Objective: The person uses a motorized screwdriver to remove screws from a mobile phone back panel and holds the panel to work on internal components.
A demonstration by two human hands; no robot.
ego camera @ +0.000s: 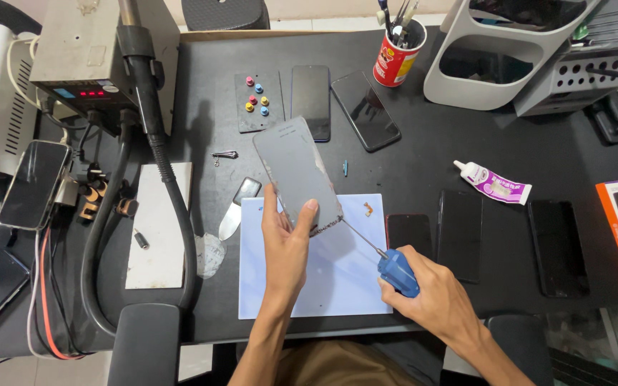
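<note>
The left hand (pixel 285 239) was closed around the lower end of a grey phone panel (pixel 296 172), thumb on its face and fingers wrapped behind the left edge, holding it tilted above the worktop (pixel 430 143) so that it leaned up and away from the person. The right hand (pixel 434 293) was curled shut around the blue handle of a screwdriver (pixel 395 268), whose thin shaft ran up and to the left until its tip met the panel's lower right corner, just beside the left thumb. Along that bottom edge the panel looked ragged, with dark bits hanging from it; its face was matt grey and bare.

Under both hands lay a pale blue mat (pixel 323 286), with a small orange part (pixel 369 209) on it just right of the panel. Left of the left hand rested a metal pry tool (pixel 236 207), and further left a white slab (pixel 157 229).

Beyond the hands, a red cup (pixel 395 58) stood upright holding pens and tools. Right of it, a white organiser (pixel 495 64) showed dark, open compartments; what was inside could not be made out. A small dark tray (pixel 259 104) beyond the panel carried coloured knobs.

Two dark phones (pixel 337 107) lay beyond the panel, three more (pixel 459 232) just right of the right hand, with a glue tube (pixel 493 183) beyond those.
</note>
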